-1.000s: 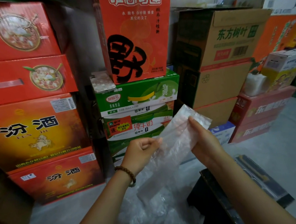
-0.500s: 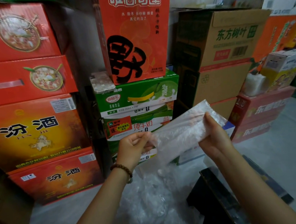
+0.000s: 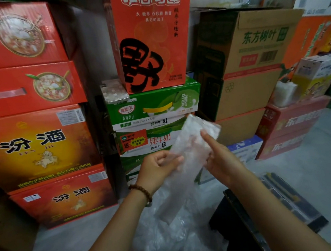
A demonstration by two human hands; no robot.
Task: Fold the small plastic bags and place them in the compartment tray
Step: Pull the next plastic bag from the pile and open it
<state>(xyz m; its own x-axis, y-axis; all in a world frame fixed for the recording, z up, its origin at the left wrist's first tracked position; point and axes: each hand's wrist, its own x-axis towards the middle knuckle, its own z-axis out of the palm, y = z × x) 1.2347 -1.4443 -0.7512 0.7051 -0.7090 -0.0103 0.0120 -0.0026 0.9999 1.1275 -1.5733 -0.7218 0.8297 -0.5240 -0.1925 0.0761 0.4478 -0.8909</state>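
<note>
Head view: drink cartons (image 3: pixel 152 45) stacked behind, a phone (image 3: pixel 115 89) on the green one. The left hand (image 3: pixel 159 168) pinches the clear plastic bag (image 3: pixel 190 141) held up before them — the right hand (image 3: pixel 219 158) grips it too, forefinger straight. I barely make out the compartment tray (image 3: pixel 286 198), partly behind the forearm.

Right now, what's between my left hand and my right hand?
Head view: only the clear plastic bag spans the gap; left hand and right hand both grip it.
</note>
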